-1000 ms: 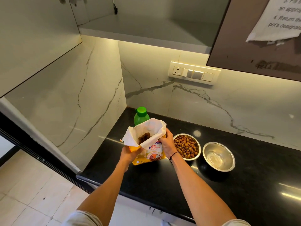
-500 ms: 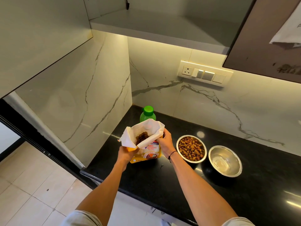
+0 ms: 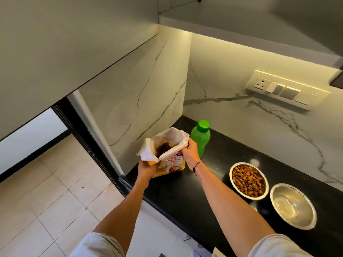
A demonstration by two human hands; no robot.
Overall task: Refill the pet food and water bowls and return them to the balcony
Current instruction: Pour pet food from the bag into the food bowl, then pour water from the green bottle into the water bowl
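An open yellow pet food bag (image 3: 171,163) with a white lining stands at the left end of the black counter (image 3: 185,197); brown kibble shows inside. My left hand (image 3: 146,168) grips its lower left side and my right hand (image 3: 190,152) grips its right top edge. A green water bottle (image 3: 201,136) with a green cap stands right behind the bag. To the right sits a steel bowl (image 3: 248,179) full of kibble, and beside it a second steel bowl (image 3: 292,205) holding no food.
Marble walls close the corner behind and left of the counter. A switch panel (image 3: 285,89) is on the back wall, with an overhead cabinet (image 3: 241,19) above. A tiled floor (image 3: 46,191) and a dark door frame lie to the left.
The view has swung left and down. Both hands still hold the bag, which has shifted left toward the counter's end, farther from the kibble bowl.
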